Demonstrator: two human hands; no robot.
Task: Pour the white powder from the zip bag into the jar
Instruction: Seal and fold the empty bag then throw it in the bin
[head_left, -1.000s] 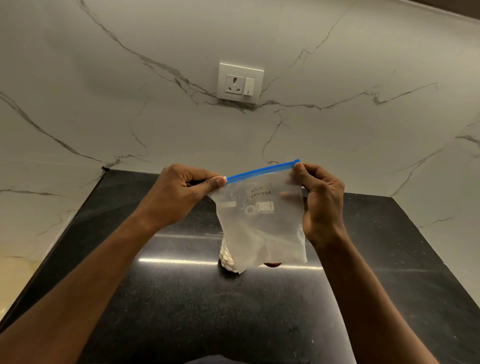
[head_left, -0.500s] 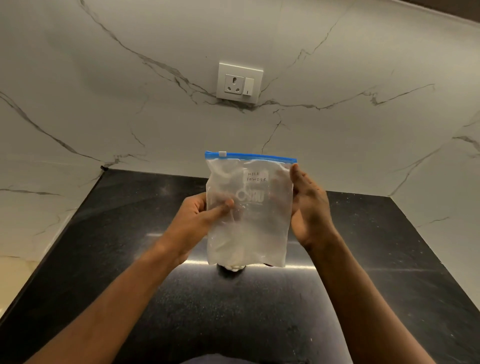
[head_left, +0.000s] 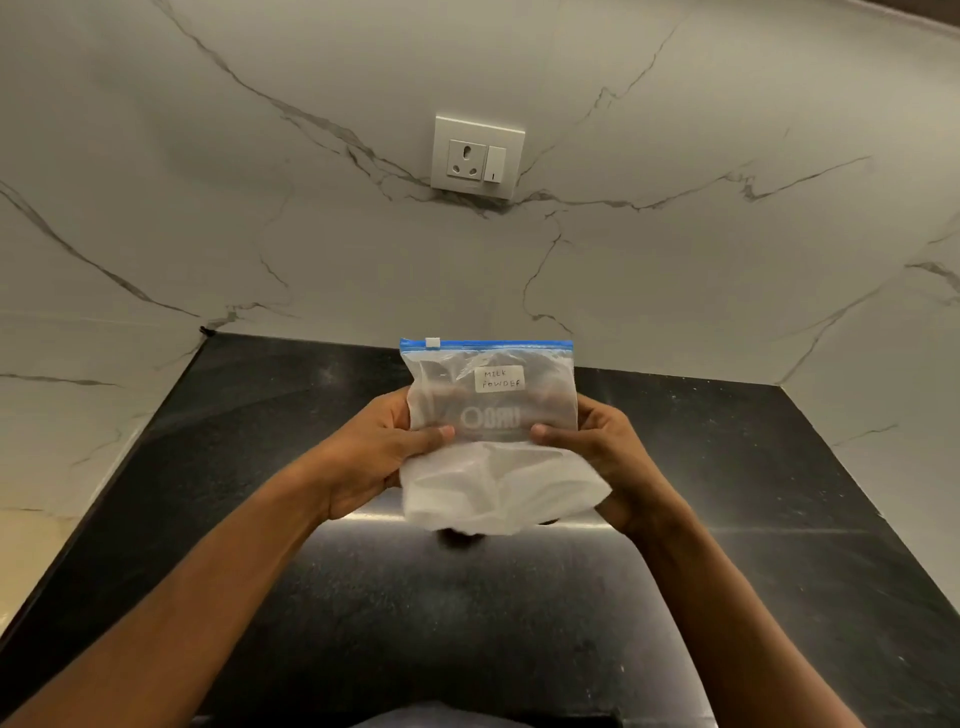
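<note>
A clear zip bag (head_left: 493, 431) with a blue zip strip and a small label reading "MILK POWDER" is held upright above the black counter (head_left: 753, 493). White powder fills its lower part. My left hand (head_left: 374, 457) grips the bag's left side, thumb on the front. My right hand (head_left: 602, 457) grips the right side the same way. The white slider sits at the left end of the zip strip. The jar is hidden behind the bag; only a dark sliver shows under the bag's bottom edge.
A marble wall rises behind the counter, with a white socket and switch plate (head_left: 478, 156) above the bag. The counter's left edge runs diagonally beside a marble side surface (head_left: 78, 415).
The bag has come down and closer to me. Both hands moved from the zip strip at the top to the bag's sides, and the powder has settled at the bottom.
</note>
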